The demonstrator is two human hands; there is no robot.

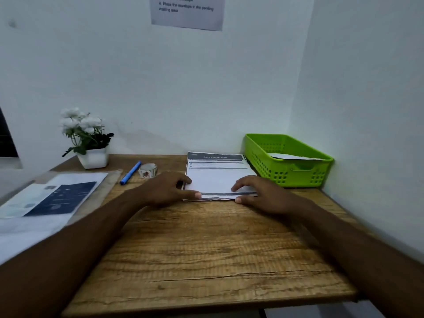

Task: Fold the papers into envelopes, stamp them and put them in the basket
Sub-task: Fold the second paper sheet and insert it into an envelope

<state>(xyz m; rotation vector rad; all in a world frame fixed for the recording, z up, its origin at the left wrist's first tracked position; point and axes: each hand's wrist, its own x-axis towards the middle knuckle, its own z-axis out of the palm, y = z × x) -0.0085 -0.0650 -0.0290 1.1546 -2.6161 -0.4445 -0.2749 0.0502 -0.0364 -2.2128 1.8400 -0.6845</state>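
A stack of printed papers (215,177) lies on the wooden table, near the back and just left of the green basket (286,173). My left hand (167,189) grips the stack's near left corner, thumb along the front edge. My right hand (259,193) grips the near right corner, fingers on top and thumb at the front edge. The basket holds a white folded paper (296,156). A roll of stamps or patterned tape (148,170) sits left of the stack.
A blue pen (130,172) lies beside the roll. A white pot of white flowers (88,138) stands at the back left. More printed sheets (52,198) lie on the left. A notice (187,12) hangs on the wall. Walls close in behind and to the right.
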